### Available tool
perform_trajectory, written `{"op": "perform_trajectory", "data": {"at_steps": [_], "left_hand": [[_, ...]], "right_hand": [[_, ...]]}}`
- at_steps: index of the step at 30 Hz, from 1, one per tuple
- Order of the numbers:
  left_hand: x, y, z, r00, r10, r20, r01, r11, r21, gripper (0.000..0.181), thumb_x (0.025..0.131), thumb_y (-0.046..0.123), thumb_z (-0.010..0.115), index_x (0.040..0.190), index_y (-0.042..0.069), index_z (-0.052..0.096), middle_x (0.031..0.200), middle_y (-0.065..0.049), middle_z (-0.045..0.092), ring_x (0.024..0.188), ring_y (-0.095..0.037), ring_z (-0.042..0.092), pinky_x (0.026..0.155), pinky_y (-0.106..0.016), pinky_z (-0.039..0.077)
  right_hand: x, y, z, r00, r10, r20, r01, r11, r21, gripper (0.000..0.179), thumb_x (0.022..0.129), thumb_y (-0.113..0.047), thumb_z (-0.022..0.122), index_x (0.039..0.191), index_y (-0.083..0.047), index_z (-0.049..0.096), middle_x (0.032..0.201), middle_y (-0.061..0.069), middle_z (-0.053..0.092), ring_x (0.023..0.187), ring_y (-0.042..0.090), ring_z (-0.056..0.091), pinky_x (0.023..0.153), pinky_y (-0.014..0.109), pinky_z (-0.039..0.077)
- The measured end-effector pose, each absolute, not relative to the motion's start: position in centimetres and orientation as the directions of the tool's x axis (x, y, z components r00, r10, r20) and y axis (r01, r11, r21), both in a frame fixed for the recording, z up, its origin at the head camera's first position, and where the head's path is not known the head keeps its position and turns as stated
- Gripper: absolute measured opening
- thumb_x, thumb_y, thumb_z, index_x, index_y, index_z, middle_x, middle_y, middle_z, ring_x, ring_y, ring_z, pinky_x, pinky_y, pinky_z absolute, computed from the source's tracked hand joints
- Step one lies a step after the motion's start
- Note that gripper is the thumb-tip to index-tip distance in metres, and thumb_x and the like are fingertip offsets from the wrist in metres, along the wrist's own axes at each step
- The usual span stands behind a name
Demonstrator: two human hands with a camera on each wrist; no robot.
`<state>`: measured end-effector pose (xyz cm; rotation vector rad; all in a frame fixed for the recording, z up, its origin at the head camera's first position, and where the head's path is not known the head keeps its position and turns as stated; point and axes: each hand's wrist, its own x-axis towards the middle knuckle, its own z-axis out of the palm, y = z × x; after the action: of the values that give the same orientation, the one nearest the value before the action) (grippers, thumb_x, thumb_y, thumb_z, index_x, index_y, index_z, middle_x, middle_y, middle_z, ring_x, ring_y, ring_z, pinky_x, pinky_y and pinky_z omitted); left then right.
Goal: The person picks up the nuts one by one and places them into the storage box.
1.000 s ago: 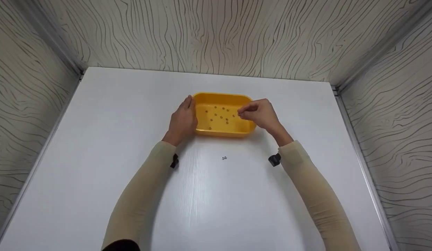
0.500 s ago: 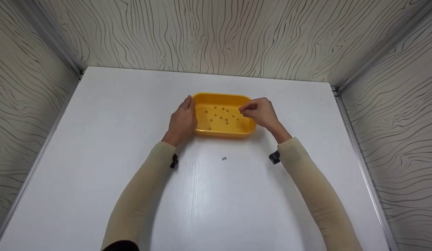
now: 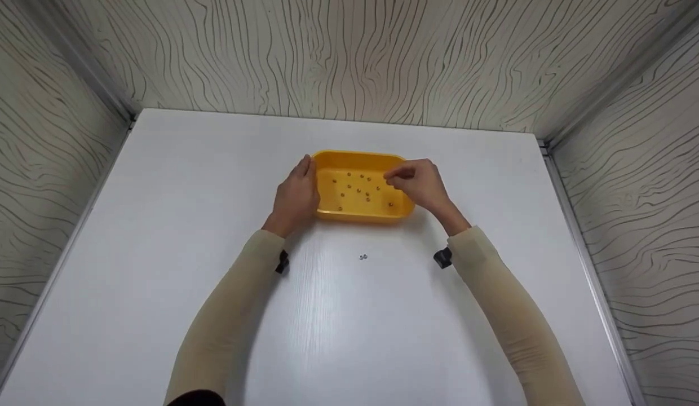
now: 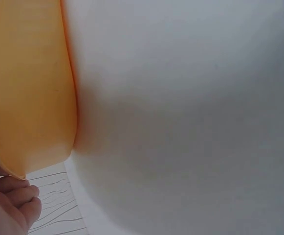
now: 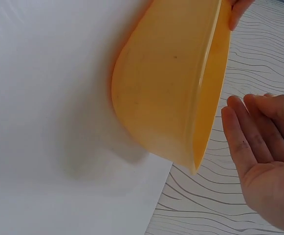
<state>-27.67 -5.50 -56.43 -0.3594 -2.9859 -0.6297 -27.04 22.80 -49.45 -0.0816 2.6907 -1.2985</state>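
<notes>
A yellow plastic tub (image 3: 363,216) stands on the white table, with several tiny shiny metal pieces (image 3: 358,190) scattered over its floor. One such piece (image 3: 390,204) lies near the tub's right front corner. My left hand (image 3: 296,194) grips the tub's left end; its curled fingers (image 4: 19,193) show by the rim in the left wrist view. Over the tub's right end is my right hand (image 3: 420,183), thumb and forefinger close together, the other fingers loosely bent. Nothing shows between the right fingers (image 5: 249,134) in the right wrist view.
Two more tiny metal pieces (image 3: 363,256) lie close together on the white table (image 3: 338,316) in front of the tub. Wood-grain patterned panels (image 3: 349,56) enclose the table at the back and both sides.
My right hand has let go of a small metal piece, which has dropped into the right part of the tub. The left hand and the tub have stayed in place.
</notes>
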Motion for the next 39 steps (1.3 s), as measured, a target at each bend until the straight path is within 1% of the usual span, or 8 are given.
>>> {"op": "perform_trajectory", "data": {"at_steps": [8,15,18,22,27,34,37,39], "left_hand": [[-27.7,-5.5,-56.4,-0.97,0.214,0.114,0.242,0.888,0.391,0.054,0.114,0.019,0.039,0.164,-0.001,0.029,0.171,-0.017,0.034,0.159,-0.031,0.037,0.13,-0.044,0.035],[-27.8,-5.5,-56.4,-0.973,0.212,0.091,0.231,0.88,0.414,0.055,0.115,0.02,0.038,0.164,0.0,0.028,0.172,-0.016,0.032,0.16,-0.031,0.035,0.131,-0.044,0.033],[-27.8,-5.6,-56.4,-0.969,0.226,0.099,0.247,0.883,0.399,0.055,0.113,0.019,0.039,0.163,-0.002,0.03,0.171,-0.018,0.033,0.159,-0.032,0.037,0.129,-0.044,0.036],[-27.8,-5.8,-56.3,-0.964,0.243,0.112,0.267,0.883,0.386,0.054,0.112,0.017,0.039,0.162,-0.004,0.032,0.17,-0.02,0.034,0.157,-0.033,0.039,0.128,-0.045,0.038],[-27.8,-5.9,-56.2,-0.957,0.255,0.137,0.289,0.876,0.385,0.052,0.113,0.017,0.036,0.161,-0.004,0.033,0.169,-0.021,0.036,0.156,-0.034,0.04,0.127,-0.045,0.039],[-27.7,-5.7,-56.3,-0.961,0.242,0.132,0.275,0.879,0.39,0.053,0.114,0.018,0.036,0.162,-0.003,0.03,0.171,-0.019,0.034,0.157,-0.033,0.039,0.128,-0.045,0.038],[-27.6,-5.7,-56.3,-0.963,0.238,0.123,0.268,0.88,0.392,0.054,0.114,0.018,0.036,0.163,-0.002,0.029,0.171,-0.019,0.033,0.157,-0.033,0.038,0.129,-0.045,0.036],[-27.7,-5.7,-56.3,-0.963,0.241,0.121,0.27,0.88,0.391,0.054,0.114,0.018,0.035,0.163,-0.002,0.028,0.171,-0.019,0.032,0.158,-0.033,0.038,0.129,-0.045,0.036]], "right_hand": [[-25.9,22.2,-49.2,-0.981,-0.181,-0.069,-0.054,0.597,-0.8,0.015,0.098,-0.013,0.073,0.109,-0.009,0.081,0.11,0.009,0.08,0.101,0.021,0.075,0.097,0.036,0.065],[-24.4,21.6,-49.1,-0.971,-0.234,-0.042,-0.106,0.584,-0.805,0.016,0.097,-0.014,0.074,0.11,-0.009,0.082,0.109,0.007,0.079,0.098,0.02,0.076,0.092,0.034,0.066],[-23.7,21.3,-49.2,-0.965,-0.262,-0.029,-0.132,0.573,-0.809,0.016,0.097,-0.014,0.074,0.11,-0.007,0.082,0.11,0.007,0.08,0.099,0.022,0.077,0.091,0.034,0.066],[-22.6,20.9,-49.4,-0.957,-0.288,-0.015,-0.15,0.542,-0.827,0.017,0.096,-0.013,0.075,0.11,-0.007,0.082,0.111,0.008,0.08,0.101,0.022,0.078,0.093,0.033,0.066],[-21.5,20.7,-50.0,-0.952,-0.308,-0.005,-0.159,0.505,-0.848,0.017,0.095,-0.011,0.075,0.11,-0.007,0.082,0.11,0.007,0.08,0.102,0.021,0.077,0.094,0.034,0.065],[-20.1,20.2,-51.1,-0.941,-0.335,0.04,-0.202,0.464,-0.862,0.017,0.095,-0.008,0.075,0.111,-0.007,0.081,0.111,0.009,0.08,0.103,0.021,0.077,0.094,0.031,0.065],[-19.5,20.1,-51.7,-0.933,-0.357,0.046,-0.222,0.468,-0.855,0.02,0.095,-0.008,0.075,0.114,-0.003,0.079,0.112,0.009,0.08,0.103,0.022,0.078,0.094,0.034,0.065],[-19.1,20.0,-52.1,-0.922,-0.385,0.047,-0.247,0.491,-0.835,0.019,0.096,-0.009,0.074,0.114,-0.004,0.079,0.111,0.008,0.08,0.103,0.022,0.078,0.095,0.037,0.065]]}}
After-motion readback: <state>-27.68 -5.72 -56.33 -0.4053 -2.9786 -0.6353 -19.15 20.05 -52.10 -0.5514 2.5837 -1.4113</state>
